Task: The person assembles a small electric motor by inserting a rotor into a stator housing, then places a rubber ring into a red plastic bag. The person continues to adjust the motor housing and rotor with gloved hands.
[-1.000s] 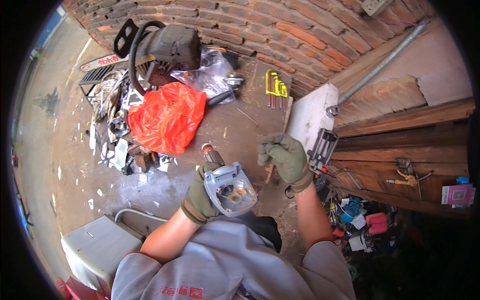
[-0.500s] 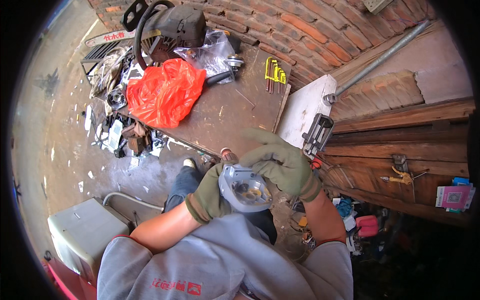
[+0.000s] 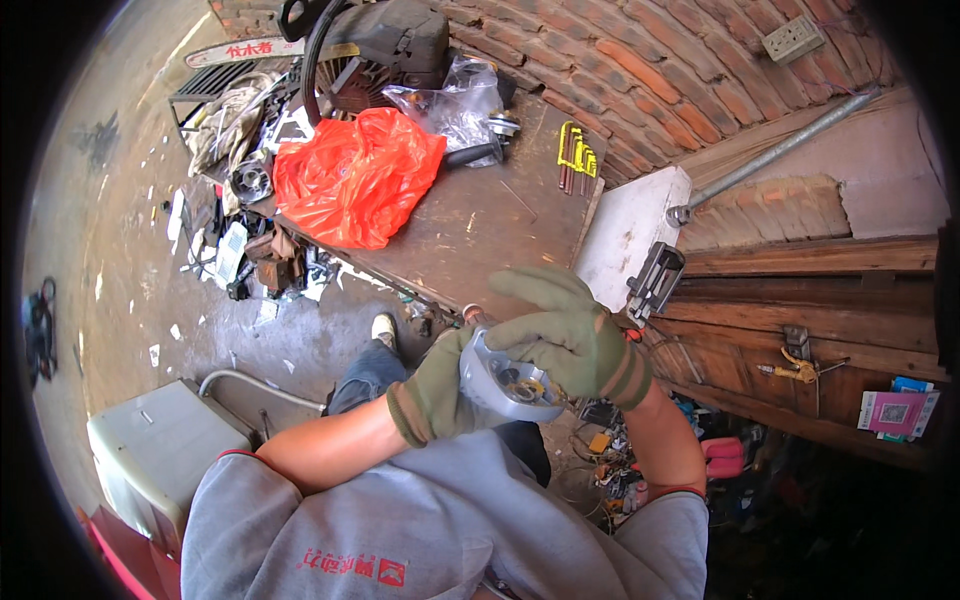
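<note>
Both my hands wear green work gloves. My left hand (image 3: 432, 392) grips a grey cast-metal engine part (image 3: 505, 385) from below, close to my chest. My right hand (image 3: 565, 335) lies over the top of the same part, fingers spread across it. Brass-coloured fittings show inside the part's round opening. The part sits in front of the near edge of a brown workbench (image 3: 480, 235).
On the bench lie an orange plastic bag (image 3: 355, 180), a clear bag (image 3: 450, 100), yellow-handled hex keys (image 3: 575, 158) and a chainsaw (image 3: 350, 45). A white board (image 3: 625, 235) with a clamp (image 3: 655, 280) stands right. Scrap litters the floor left; a white box (image 3: 150, 450) sits lower left.
My right hand came down from the air onto the metal part. Both hands drew the part closer to my body, and the view tilted downward.
</note>
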`<state>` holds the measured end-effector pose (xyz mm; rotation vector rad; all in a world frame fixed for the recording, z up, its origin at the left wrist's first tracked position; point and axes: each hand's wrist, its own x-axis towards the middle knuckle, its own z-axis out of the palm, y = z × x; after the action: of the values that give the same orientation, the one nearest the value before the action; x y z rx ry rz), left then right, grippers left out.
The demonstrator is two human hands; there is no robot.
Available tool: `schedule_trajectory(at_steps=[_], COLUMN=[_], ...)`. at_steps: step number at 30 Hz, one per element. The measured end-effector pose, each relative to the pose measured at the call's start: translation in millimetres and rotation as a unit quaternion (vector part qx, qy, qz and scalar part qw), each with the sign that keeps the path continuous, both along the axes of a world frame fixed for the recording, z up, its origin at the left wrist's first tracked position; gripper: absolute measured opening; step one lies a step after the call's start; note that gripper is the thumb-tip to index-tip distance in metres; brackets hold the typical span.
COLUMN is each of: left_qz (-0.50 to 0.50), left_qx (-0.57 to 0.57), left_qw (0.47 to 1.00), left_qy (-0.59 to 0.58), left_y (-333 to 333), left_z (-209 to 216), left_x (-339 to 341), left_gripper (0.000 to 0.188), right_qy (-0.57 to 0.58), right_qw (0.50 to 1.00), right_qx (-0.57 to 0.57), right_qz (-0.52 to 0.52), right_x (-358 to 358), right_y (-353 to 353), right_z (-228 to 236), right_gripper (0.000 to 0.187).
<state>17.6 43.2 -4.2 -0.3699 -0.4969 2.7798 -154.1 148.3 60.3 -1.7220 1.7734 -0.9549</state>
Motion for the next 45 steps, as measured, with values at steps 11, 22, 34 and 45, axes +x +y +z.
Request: schedule_trajectory(at_steps=[11, 22, 34, 45], left_qz=[0.002, -0.023, 0.010, 0.034], left_qx=[-0.022, -0.003, -0.004, -0.080], left_qw=[1.000, 0.999, 1.000, 0.992], left_qy=[-0.020, -0.024, -0.015, -0.093], left_y=[-12, -14, -21, -27], left_z=[4, -22, -12, -53], left_x=[3, 11, 5, 20], left_gripper=[0.046, 0.045, 0.046, 0.040], right_qy=[0.019, 0.076, -0.219, 0.118], right_qw=[0.994, 0.965, 0.954, 0.887], right_qx=[0.111, 0.249, 0.205, 0.236], right_qz=[-0.009, 0.041, 0.004, -0.380], right_x=[9, 1, -10, -105], right_y=[-27, -55, -57, -56], right_z=[23, 18, 10, -148], right_gripper=[0.024, 0.030, 0.023, 0.044])
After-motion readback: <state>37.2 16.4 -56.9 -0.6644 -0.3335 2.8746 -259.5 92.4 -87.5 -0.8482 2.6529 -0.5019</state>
